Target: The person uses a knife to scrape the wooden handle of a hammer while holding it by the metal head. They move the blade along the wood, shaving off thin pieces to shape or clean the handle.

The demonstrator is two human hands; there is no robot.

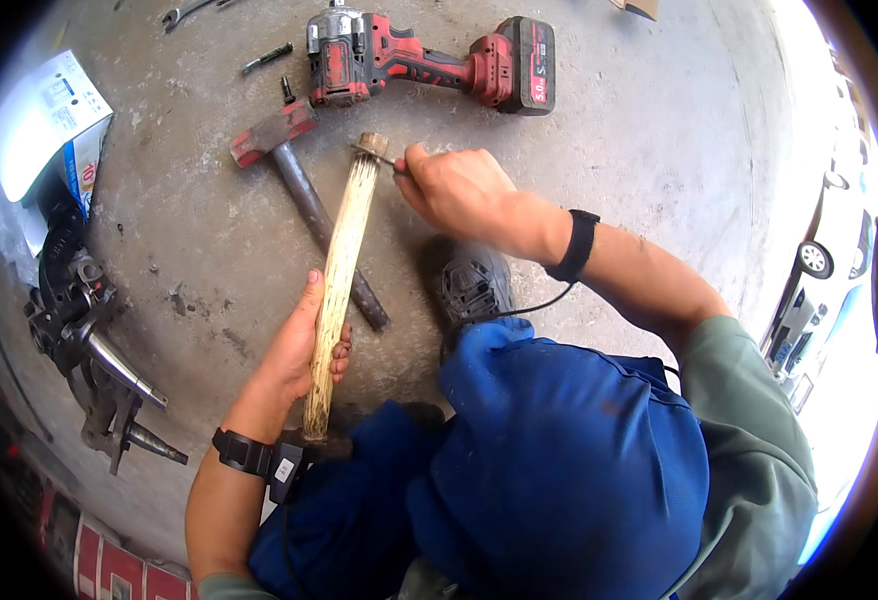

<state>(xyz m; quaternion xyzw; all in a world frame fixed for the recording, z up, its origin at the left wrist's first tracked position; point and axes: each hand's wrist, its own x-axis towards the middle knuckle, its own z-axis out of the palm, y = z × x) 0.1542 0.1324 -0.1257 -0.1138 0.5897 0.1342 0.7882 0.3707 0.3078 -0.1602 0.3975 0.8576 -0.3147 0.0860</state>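
Note:
My left hand (297, 345) is closed around the lower part of a pale wooden handle (347, 245), its surface stripped and streaked. The handle slants up and away from me, its far tip browner than the rest. Its near end meets something dark between my wrist and my trousers, too hidden to name. My right hand (457, 195) pinches a thin metal blade (371, 154), which lies across the handle just below the tip. Most of the blade's grip is covered by my fingers. Behind the wood, a sledgehammer (304, 190) with a worn red head lies on the concrete floor.
A red and black cordless impact wrench (419, 65) lies beyond my hands, with a dark socket bit (267, 58) beside it. A wrench (184, 12) is at the top edge. Metal vehicle parts (99, 340) and a white box (49, 120) stand left. My shoe (476, 280) is close by.

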